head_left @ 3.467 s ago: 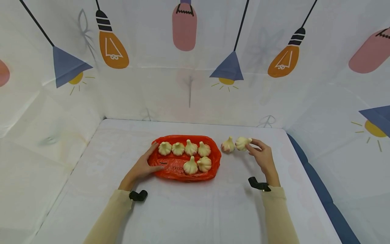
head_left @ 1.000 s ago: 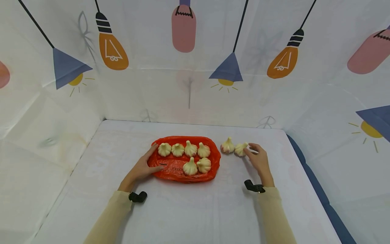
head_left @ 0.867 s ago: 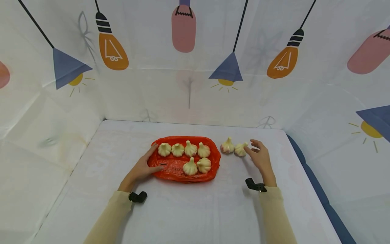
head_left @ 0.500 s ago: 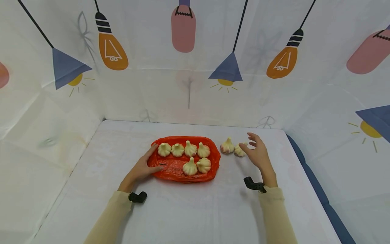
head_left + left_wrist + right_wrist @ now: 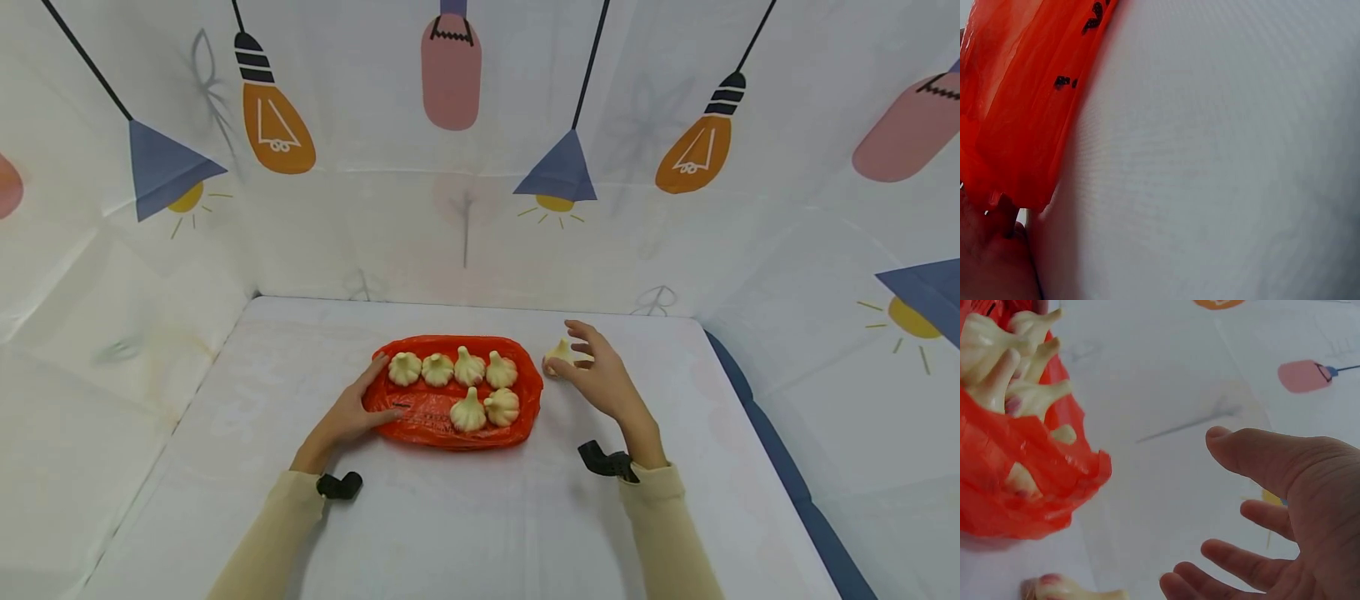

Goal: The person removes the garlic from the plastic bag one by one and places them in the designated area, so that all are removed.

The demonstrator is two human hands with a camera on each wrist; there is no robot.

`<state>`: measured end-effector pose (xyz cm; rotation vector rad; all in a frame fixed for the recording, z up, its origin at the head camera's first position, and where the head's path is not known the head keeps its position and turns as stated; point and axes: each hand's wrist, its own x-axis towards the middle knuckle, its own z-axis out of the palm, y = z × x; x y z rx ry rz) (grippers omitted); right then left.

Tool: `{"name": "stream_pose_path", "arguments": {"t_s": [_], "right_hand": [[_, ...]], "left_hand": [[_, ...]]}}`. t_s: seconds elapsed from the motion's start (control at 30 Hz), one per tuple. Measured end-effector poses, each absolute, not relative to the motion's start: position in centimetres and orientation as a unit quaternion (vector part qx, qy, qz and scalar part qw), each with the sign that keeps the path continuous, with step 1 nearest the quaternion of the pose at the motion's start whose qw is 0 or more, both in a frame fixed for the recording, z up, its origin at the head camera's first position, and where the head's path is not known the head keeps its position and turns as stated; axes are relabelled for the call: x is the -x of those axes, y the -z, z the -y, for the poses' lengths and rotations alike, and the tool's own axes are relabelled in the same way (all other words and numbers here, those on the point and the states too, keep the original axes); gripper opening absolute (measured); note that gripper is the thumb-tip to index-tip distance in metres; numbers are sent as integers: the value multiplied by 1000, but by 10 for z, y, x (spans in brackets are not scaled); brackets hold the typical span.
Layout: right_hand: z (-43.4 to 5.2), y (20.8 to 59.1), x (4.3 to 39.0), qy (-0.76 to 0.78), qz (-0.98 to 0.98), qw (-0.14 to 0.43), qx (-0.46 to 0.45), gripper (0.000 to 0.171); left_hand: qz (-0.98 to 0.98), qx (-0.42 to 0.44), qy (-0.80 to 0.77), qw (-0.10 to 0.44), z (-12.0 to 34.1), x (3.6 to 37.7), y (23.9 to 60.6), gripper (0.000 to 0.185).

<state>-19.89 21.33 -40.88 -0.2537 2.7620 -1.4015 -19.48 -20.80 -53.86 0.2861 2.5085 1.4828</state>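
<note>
An orange plastic bag point(image 5: 450, 429) lies flat mid-table with several garlic bulbs point(image 5: 468, 367) on it. My left hand point(image 5: 360, 400) rests on the bag's left edge with fingers laid along it; in the left wrist view the left hand point(image 5: 991, 256) touches the bag point(image 5: 1022, 112). My right hand point(image 5: 577, 354) hovers with spread fingers just right of the bag, at a loose garlic bulb point(image 5: 558, 352). In the right wrist view the right hand point(image 5: 1222, 506) is spread and holds nothing, with that bulb point(image 5: 1066, 589) on the table below and the bag point(image 5: 1016, 487) to the left.
The white cloth table point(image 5: 450, 533) is walled on three sides by a backdrop printed with lamps point(image 5: 277, 125). A blue strip point(image 5: 795, 492) runs along the table's right edge. Black camera mounts sit at my left wrist point(image 5: 340, 483) and right wrist point(image 5: 607, 462).
My right hand set down and let go of the right-hand loose bulb, then moved left to the bulb beside the bag. The released bulb is now hidden behind the hand. The left hand stayed put.
</note>
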Motion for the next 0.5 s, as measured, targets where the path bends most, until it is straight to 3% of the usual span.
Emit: {"name": "stream_pose_path", "arguments": {"t_s": [0.5], "right_hand": [[-176, 404, 191, 483, -862, 56, 144, 67]], "left_hand": [[-850, -100, -507, 103, 208, 195, 541, 105]]}}
